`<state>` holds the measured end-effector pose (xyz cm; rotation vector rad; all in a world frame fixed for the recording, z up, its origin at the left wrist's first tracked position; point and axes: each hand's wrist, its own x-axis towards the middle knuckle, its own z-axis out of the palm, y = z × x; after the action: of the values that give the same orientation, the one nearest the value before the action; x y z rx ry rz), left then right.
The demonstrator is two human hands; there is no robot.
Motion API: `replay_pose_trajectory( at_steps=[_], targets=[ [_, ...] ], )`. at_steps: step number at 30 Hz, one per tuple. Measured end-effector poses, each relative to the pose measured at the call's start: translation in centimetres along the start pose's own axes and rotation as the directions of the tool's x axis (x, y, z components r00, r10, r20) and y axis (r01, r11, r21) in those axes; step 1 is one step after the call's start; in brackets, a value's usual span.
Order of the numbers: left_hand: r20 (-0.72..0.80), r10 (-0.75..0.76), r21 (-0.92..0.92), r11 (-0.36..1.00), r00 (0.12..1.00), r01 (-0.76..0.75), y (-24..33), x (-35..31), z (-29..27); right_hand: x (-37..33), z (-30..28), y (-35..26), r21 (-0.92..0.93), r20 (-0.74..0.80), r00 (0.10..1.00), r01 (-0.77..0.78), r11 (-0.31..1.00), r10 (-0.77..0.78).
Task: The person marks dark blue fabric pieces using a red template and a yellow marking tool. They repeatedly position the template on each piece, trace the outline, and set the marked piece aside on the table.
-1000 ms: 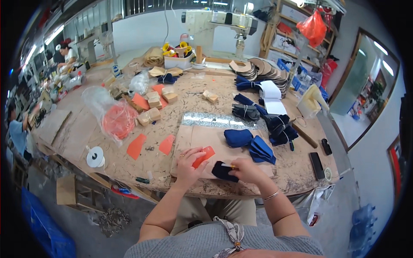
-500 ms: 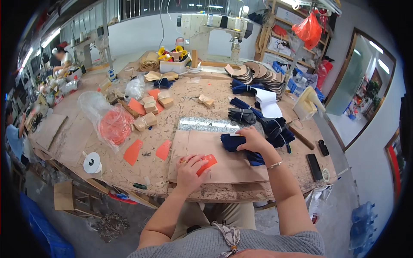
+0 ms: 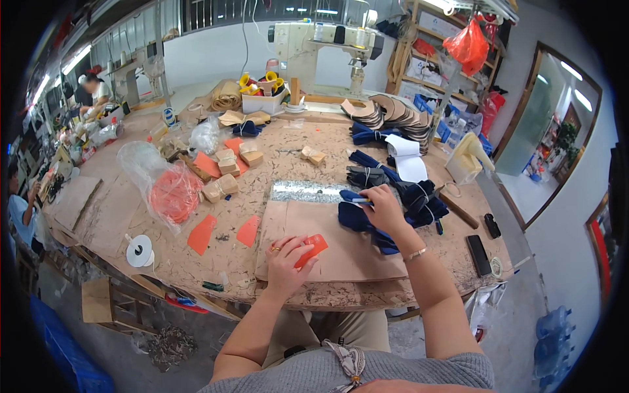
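Note:
My left hand [image 3: 287, 261] is pressed down on the tan board [image 3: 327, 219], its curled fingers over an orange cut piece [image 3: 316, 245] that sticks out at the right of them. To its right, my right hand [image 3: 385, 208] pinches the edge of a dark blue cut piece [image 3: 354, 196], raised above a stack of dark blue pieces [image 3: 354, 218]. A thin pale strip shows near those fingertips; I cannot tell what it is. More blue material lies under my right wrist.
Loose orange pieces [image 3: 202, 236] and a plastic bag of orange pieces [image 3: 174, 193] lie at the left. Tied dark bundles [image 3: 419, 200], a hammer handle [image 3: 460, 213] and a black phone [image 3: 478, 255] are at the right. A sewing machine [image 3: 321, 42] stands behind.
My right hand has moved slightly up and away, and a blue piece has come up from the stack with it. My left hand and the orange piece have barely shifted.

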<state>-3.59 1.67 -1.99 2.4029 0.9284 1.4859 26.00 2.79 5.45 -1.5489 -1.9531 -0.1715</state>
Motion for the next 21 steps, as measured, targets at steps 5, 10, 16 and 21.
replay_pose_trajectory(
  at_steps=[5,10,16,21],
  targets=[
    [-0.174,-0.206,-0.261,0.953,0.963,0.156,-0.7,-0.2,-0.5,-3.8,2.2,-6.5,-0.033,0.132,0.974,0.191,0.981,-0.185],
    [-0.226,-0.186,-0.228,0.964,0.956,0.134,-0.8,-0.4,-0.8,-6.5,1.5,-7.6,0.169,0.235,0.971,0.004,0.986,-0.045],
    [-0.178,-0.175,-0.223,0.966,0.968,0.134,-0.5,-0.4,-0.6,-6.5,1.5,-7.0,0.211,0.282,0.952,0.061,0.976,-0.121],
    [-0.180,-0.170,-0.203,0.970,0.969,0.132,-0.7,-0.5,-0.5,-5.4,3.5,-5.2,0.160,0.179,0.983,-0.001,0.987,-0.028]
  ],
)
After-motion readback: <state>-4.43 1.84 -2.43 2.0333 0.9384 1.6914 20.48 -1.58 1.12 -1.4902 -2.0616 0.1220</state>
